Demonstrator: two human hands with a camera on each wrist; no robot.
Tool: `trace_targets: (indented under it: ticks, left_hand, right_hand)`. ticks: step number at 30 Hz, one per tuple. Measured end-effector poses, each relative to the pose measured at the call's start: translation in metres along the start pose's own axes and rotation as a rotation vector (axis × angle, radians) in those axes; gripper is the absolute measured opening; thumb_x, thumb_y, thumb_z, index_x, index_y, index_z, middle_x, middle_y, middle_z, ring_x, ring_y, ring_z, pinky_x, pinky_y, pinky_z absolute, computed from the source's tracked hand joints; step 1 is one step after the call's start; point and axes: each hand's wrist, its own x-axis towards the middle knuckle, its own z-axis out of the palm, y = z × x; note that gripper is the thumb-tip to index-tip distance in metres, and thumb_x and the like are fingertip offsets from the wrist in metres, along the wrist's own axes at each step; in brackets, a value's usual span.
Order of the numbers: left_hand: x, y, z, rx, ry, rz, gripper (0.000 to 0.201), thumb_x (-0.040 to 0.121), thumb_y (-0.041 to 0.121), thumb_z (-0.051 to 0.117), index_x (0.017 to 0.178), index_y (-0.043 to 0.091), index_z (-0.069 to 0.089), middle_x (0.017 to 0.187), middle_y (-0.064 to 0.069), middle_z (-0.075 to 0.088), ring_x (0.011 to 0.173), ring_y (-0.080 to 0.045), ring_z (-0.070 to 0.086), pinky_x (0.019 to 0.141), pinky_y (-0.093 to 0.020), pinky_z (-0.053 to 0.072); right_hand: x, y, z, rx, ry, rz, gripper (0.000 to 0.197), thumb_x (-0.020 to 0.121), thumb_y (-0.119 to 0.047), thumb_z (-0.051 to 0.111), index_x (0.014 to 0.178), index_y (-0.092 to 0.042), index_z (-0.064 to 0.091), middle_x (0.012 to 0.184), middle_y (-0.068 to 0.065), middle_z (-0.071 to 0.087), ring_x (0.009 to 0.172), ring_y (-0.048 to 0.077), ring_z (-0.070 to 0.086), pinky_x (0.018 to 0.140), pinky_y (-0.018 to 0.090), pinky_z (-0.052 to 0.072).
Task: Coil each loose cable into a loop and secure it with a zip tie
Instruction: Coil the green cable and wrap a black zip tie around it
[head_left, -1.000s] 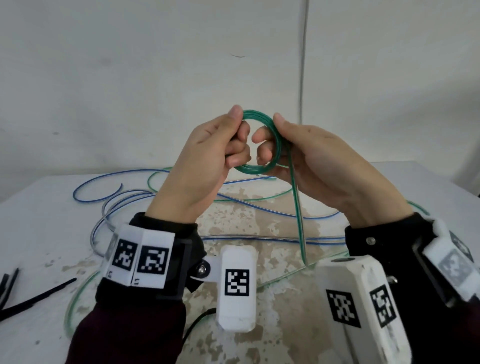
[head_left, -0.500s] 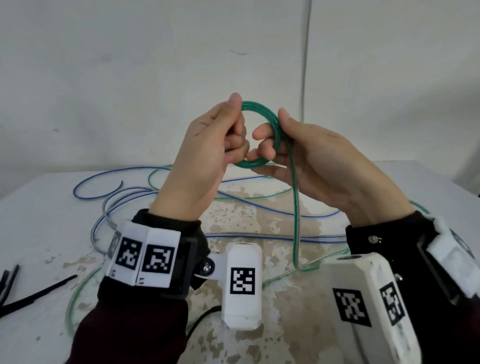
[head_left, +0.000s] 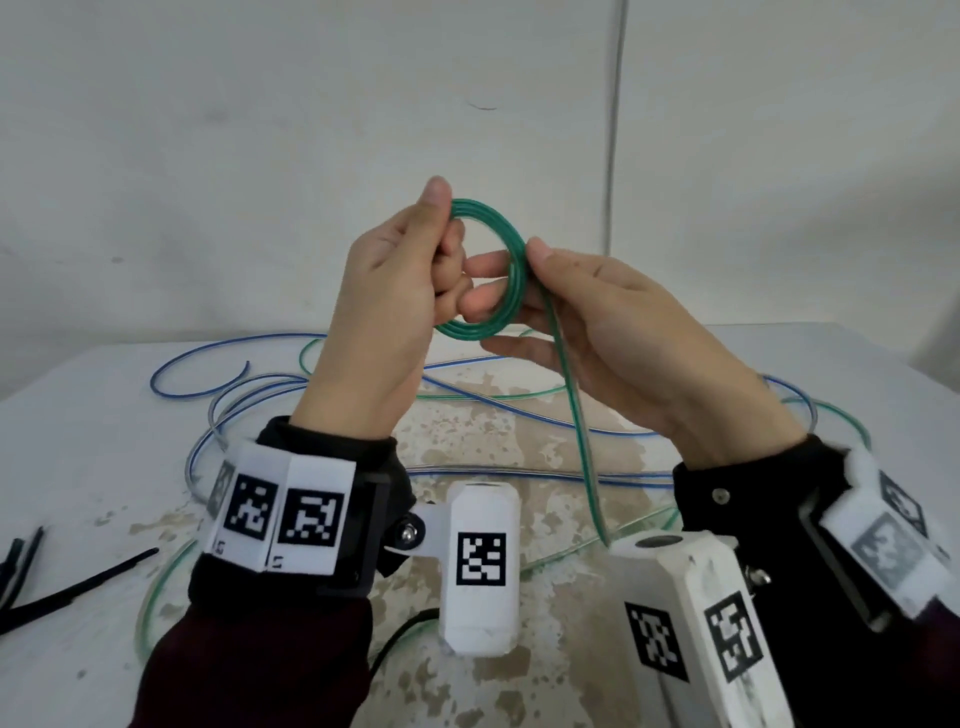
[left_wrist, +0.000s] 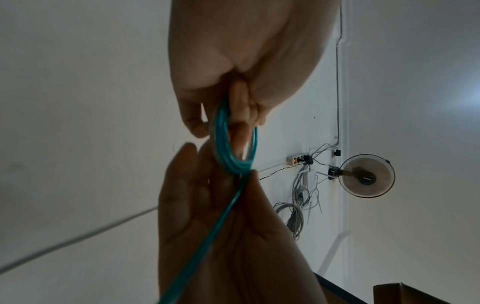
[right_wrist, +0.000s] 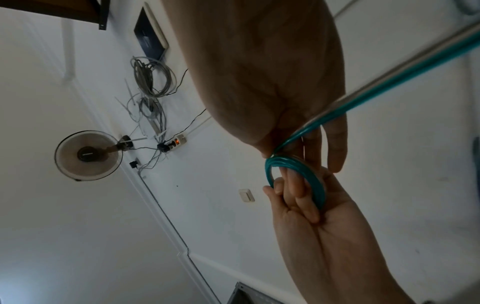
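1. I held the small coil of translucent green plastic cable (head_left: 483, 270) in the air above the worn white table (head_left: 78, 467), between both hands.
2. My left hand (head_left: 379, 322) pinched the coil's left side, thumb on top and fingers curled through the loop.
3. My right hand (head_left: 623, 338) pinched the coil's right side between thumb and forefinger, at the point where the loose green tail (head_left: 576, 415) left the loop and ran down to the table.
4. Judged step: winding. Several turns were stacked; much green cable lay uncoiled on the table among the loose blue cables (head_left: 218, 364).
5. Judged next move: the right hand needs to slide down the tail, draw up slack, and lay another turn onto the stack while the left keeps the turns clamped.
6. The black zip ties (head_left: 78, 582) lay untouched at the table's left edge, well apart from the coil.
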Motion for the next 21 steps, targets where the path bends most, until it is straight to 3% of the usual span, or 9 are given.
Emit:
trace_targets:
  ticks: [1,3,6,8,11,17,19,21]
  left_hand:
    - [0.001,-0.001,-0.001,-0.013,0.016,-0.007,0.038,0.103,0.032,0.036,0.068,0.014,0.039,0.048,0.01,0.022,0.059,-0.026,0.013,0.054,-0.026,0.022]
    - [0.002,0.0,-0.002,-0.033,-0.03,-0.053,0.039,0.103,0.032,0.034,0.069,0.014,0.04,0.048,0.008,0.022,0.051,-0.018,0.016,0.059,-0.031,0.02]
    - [0.003,0.006,-0.007,-0.019,-0.221,-0.205,0.04,0.097,0.037,0.036,0.066,0.012,0.042,0.045,0.003,0.027,0.04,-0.018,0.038,0.052,-0.024,0.034]
    - [0.001,0.009,-0.011,0.052,-0.34,-0.254,0.037,0.089,0.038,0.04,0.065,0.01,0.044,0.044,0.0,0.032,0.044,-0.023,0.051,0.053,-0.021,0.045]
    - [-0.002,0.007,-0.013,0.087,-0.435,-0.277,0.03,0.088,0.03,0.042,0.071,0.006,0.048,0.05,-0.004,0.035,0.05,-0.024,0.058,0.059,-0.023,0.049]
    - [-0.004,0.004,-0.014,0.091,-0.501,-0.244,0.025,0.09,0.022,0.041,0.075,0.004,0.049,0.06,-0.006,0.037,0.053,-0.018,0.053,0.06,-0.022,0.048]
    - [-0.004,0.004,-0.015,0.1,-0.455,-0.196,0.024,0.096,0.016,0.038,0.077,0.005,0.047,0.067,-0.001,0.044,0.052,-0.011,0.042,0.059,-0.02,0.042]
    - [-0.001,0.003,-0.015,0.103,-0.365,-0.148,0.027,0.101,0.014,0.035,0.078,0.008,0.046,0.063,0.006,0.042,0.052,-0.009,0.031,0.062,-0.023,0.033]
  right_hand:
    - [0.001,0.002,0.001,-0.002,-0.008,0.002,0.037,0.104,-0.023,0.029,0.102,-0.009,0.063,0.082,0.003,0.069,0.087,0.015,0.066,0.082,0.029,0.056]
    - [0.002,0.003,0.002,-0.012,0.0,-0.017,0.036,0.104,-0.02,0.028,0.093,-0.011,0.06,0.07,-0.001,0.061,0.078,0.013,0.062,0.078,0.026,0.055]
    - [0.002,0.0,-0.003,-0.041,0.036,-0.032,0.036,0.105,-0.019,0.027,0.082,-0.01,0.053,0.056,-0.004,0.041,0.062,0.012,0.05,0.064,0.018,0.046]
    - [0.001,-0.001,-0.008,-0.134,0.031,-0.018,0.036,0.105,-0.021,0.028,0.08,-0.011,0.052,0.054,-0.006,0.034,0.056,0.012,0.043,0.061,0.018,0.04]
    - [0.0,-0.003,-0.013,-0.289,0.013,-0.006,0.035,0.104,-0.021,0.031,0.077,-0.012,0.052,0.051,-0.01,0.033,0.05,0.01,0.04,0.062,0.023,0.035]
    - [-0.002,-0.005,-0.016,-0.36,0.013,-0.011,0.035,0.104,-0.022,0.033,0.077,-0.012,0.053,0.05,-0.011,0.035,0.051,0.011,0.04,0.063,0.025,0.035]
    - [0.001,-0.002,-0.014,-0.32,0.02,-0.027,0.037,0.104,-0.025,0.033,0.078,-0.013,0.056,0.052,-0.009,0.037,0.054,0.011,0.043,0.066,0.026,0.036]
    - [0.003,0.0,-0.011,-0.219,0.046,-0.035,0.038,0.103,-0.028,0.033,0.081,-0.013,0.06,0.054,-0.006,0.044,0.059,0.012,0.049,0.067,0.024,0.043]
